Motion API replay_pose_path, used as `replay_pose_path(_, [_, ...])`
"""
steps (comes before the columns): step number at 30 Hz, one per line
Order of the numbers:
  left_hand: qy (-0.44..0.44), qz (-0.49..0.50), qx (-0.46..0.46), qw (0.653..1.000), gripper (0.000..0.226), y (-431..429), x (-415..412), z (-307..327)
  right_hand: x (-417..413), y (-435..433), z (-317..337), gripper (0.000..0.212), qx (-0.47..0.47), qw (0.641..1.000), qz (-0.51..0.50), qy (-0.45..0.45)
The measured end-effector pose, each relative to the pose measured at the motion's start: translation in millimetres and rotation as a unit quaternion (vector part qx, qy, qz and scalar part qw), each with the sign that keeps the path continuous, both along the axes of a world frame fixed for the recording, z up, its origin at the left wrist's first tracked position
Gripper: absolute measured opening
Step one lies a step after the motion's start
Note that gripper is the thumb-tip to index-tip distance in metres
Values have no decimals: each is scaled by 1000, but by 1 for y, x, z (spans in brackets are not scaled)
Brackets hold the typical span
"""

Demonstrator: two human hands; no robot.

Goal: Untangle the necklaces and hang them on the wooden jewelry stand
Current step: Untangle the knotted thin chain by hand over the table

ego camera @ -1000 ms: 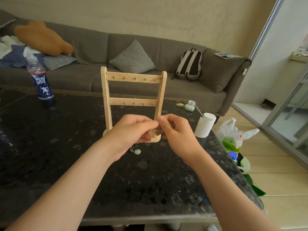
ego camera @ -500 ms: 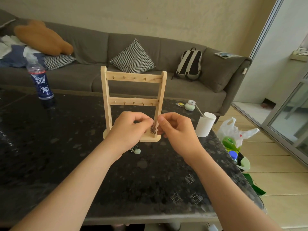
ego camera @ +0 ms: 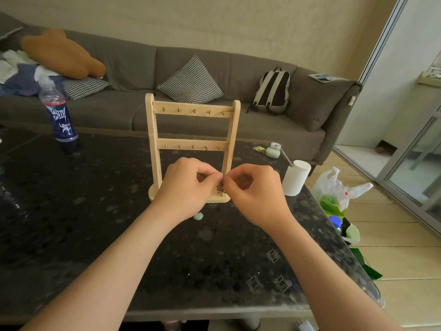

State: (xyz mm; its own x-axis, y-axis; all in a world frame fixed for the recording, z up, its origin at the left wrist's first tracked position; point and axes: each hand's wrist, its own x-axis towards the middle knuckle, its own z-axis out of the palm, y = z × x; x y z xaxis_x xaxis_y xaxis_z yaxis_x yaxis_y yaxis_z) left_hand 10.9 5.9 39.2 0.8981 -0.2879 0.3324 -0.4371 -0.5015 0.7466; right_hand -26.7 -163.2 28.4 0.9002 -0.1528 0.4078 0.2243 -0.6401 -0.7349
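1. Between the two grips, the necklaces are sitting bunched as one dark knot. The left grip and right grip are both pinching it with thumb and fingertips, holding it above the bench. I cannot tell how many chains are in it.
2. Just behind the grips, the wooden jewelry stand is standing upright with the hooks on both bars bare. Nothing is hanging yet, so I'm judging this as early in the untangling step.
3. Risk: pulling the grips apart hard is likely tightening the knot, not opening it, or snapping a fine link. Cause: the strands are too fine to read, so the pull direction is guesswork.
4. Below the left grip, a pale green pendant is showing at bench level. I cannot tell if it is resting or dangling, and its link to the knot is hidden. Risk: lifting the knot is dragging the pendant along, so it may be snagging on the stand base or swinging back into the tangle.
5. Risk: a slipping pinch is dropping the knot onto the dark speckled bench, where thin chain is hard to spot.
6. Risk: both grips are working right in front of the stand's right post. A sudden release of the knot is sending a grip into the stand and tipping it. A white cup is standing just right of the right grip, near the bench edge, and is exposed the same way.
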Motion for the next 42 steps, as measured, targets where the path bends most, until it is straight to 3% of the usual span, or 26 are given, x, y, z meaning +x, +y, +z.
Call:
replay_pose_path(7, [-22,5,-1,1000,15,2,1,0,1,4,-1,8,-53,998,19,19])
replay_pose_path(17, [58,-14,-34,998,8,3,2,1,-1,1,0,9,-97,995,29,16])
replay_pose_path(21, [104,-8,-61,993,8,3,2,5,-1,-1,-1,8,-92,995,37,13])
replay_pose_path(26, [224,-26,-56,973,20,0,3,7,-1,-1,-1,11,-88,996,34,-1])
replay_pose_path(36, [205,2,-59,977,22,-2,1,6,-4,-3,3,15,-54,997,47,-8])
replay_pose_path(42, [239,68,-168,954,17,-4,6,4,-7,-1,9,21,30,997,31,56])
